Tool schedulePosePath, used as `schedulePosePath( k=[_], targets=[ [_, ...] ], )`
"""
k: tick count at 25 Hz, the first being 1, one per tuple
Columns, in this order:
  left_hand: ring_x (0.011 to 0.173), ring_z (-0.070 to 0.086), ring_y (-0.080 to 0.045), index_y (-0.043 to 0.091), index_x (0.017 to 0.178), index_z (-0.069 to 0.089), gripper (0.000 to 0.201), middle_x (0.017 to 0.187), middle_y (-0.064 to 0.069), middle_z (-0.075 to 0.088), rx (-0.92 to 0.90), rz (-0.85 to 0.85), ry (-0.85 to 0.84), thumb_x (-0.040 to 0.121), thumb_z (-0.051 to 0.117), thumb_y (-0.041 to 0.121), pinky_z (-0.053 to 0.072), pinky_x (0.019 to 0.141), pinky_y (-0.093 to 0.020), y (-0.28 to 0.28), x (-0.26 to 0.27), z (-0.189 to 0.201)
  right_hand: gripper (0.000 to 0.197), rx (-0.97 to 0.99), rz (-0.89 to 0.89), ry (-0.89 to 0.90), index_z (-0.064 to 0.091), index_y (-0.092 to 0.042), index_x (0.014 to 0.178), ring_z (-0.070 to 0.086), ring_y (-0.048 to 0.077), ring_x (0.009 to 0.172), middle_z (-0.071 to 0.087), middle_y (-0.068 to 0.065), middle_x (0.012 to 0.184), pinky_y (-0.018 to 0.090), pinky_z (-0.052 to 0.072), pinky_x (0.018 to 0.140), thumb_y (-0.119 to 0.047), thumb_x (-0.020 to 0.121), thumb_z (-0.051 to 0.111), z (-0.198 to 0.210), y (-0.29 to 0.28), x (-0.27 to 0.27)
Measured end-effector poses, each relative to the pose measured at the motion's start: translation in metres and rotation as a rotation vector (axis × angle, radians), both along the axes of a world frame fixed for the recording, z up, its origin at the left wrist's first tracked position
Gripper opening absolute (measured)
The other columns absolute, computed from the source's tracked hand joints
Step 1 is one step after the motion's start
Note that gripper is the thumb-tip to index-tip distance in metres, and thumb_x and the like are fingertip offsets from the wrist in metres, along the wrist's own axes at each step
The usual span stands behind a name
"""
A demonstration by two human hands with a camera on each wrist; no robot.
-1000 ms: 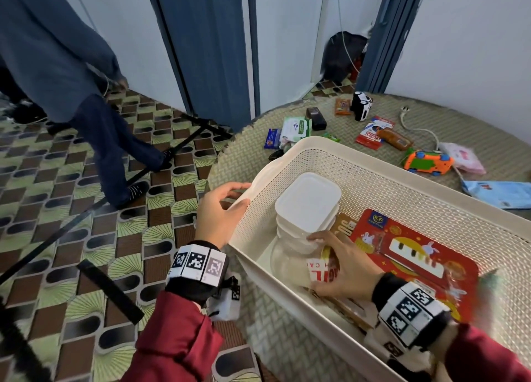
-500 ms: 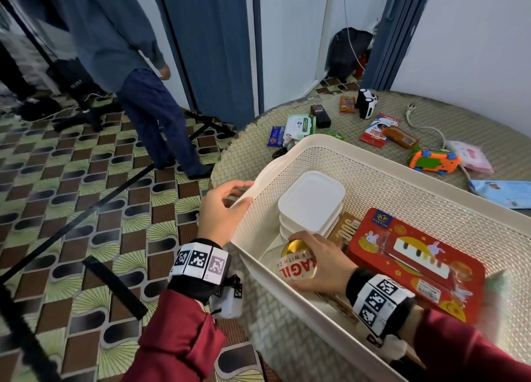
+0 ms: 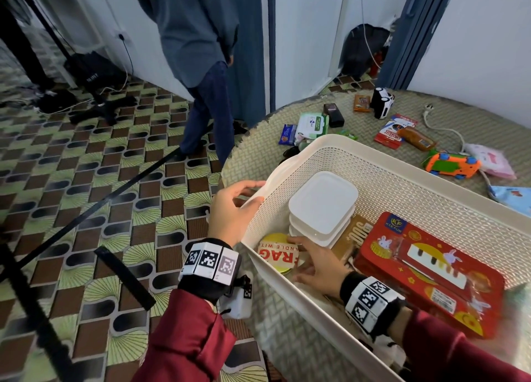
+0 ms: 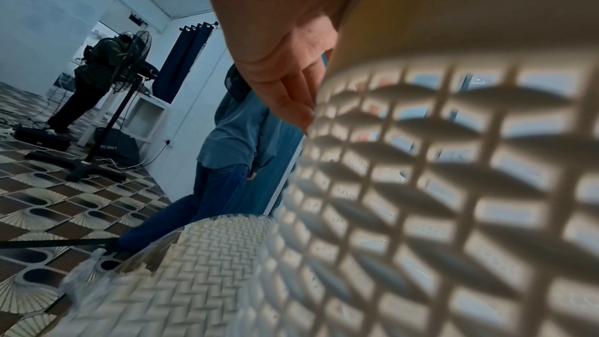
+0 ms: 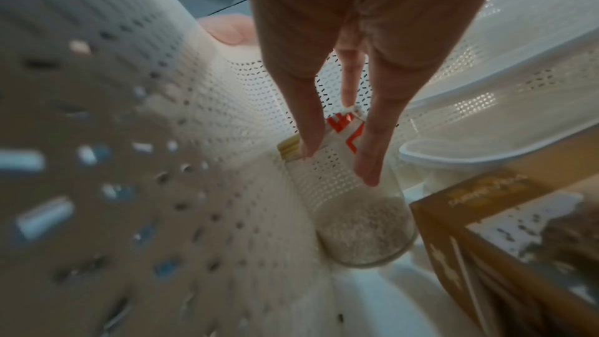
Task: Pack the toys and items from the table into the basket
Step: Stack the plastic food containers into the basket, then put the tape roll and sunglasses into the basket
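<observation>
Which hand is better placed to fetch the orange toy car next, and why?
Probably the right hand: its straight fingers merely rest on the jar, and the orange toy car lies on its side. The left hand grips the basket rim.

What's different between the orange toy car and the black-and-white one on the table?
The orange toy car is orange with green and blue parts; the black-and-white toy car has only those two colours. The orange one lies low near the basket; the black-and-white one seems to stand on end, farther back. Both are still on the table, unpacked, with neither hand near them.
</observation>
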State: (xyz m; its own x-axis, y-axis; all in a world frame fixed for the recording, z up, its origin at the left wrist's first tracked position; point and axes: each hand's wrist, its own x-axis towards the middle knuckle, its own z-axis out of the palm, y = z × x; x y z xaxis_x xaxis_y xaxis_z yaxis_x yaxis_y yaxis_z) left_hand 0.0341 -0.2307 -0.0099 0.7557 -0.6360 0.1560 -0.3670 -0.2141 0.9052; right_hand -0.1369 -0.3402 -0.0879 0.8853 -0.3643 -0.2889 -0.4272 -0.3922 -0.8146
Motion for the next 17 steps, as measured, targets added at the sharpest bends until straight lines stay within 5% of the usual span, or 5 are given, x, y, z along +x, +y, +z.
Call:
schedulePosePath(
  k=[6, 12, 17],
  targets=[
    [0.086, 0.063, -0.004, 0.029, 0.099, 0.071, 0.028, 0.094, 0.011, 0.071, -0.006, 0.006, 0.013, 0.081, 0.068, 0.008, 0.051, 0.078, -0.023, 0.0, -0.001, 0.0, 0.059, -0.175, 0.075, 0.042, 0.039, -0.023, 0.137, 0.064, 0.018, 0.091, 0.061, 0.009, 0.119, 0.026, 0.053, 0.085, -0.004, 0.085, 0.059, 0.004, -0.002, 0.006],
    [0.096, 0.063, -0.002, 0.029, 0.104, 0.07, 0.022, 0.103, 0.015, 0.07, -0.017, -0.049, 0.049, 0.087, 0.063, 0.017, 0.049, 0.088, -0.025, 0.006, -0.003, 0.001, 0.044, -0.352, 0.221, 0.157, 0.044, -0.02, 0.135, 0.056, 0.018, 0.113, 0.056, 0.004, 0.128, 0.032, 0.047, 0.096, -0.018, 0.092, 0.052, 0.058, -0.003, 0.022],
    [0.095, 0.064, -0.006, 0.017, 0.108, 0.069, 0.022, 0.103, 0.005, 0.07, -0.093, -0.039, 0.225, 0.096, 0.053, 0.026, 0.047, 0.08, -0.019, 0.037, 0.007, 0.009, 0.027, -0.466, 0.196, 0.062, 0.06, -0.022, 0.117, 0.058, 0.011, 0.086, 0.064, 0.001, 0.111, 0.026, 0.047, 0.085, -0.024, 0.09, 0.055, 0.125, 0.0, 0.036]
  ],
)
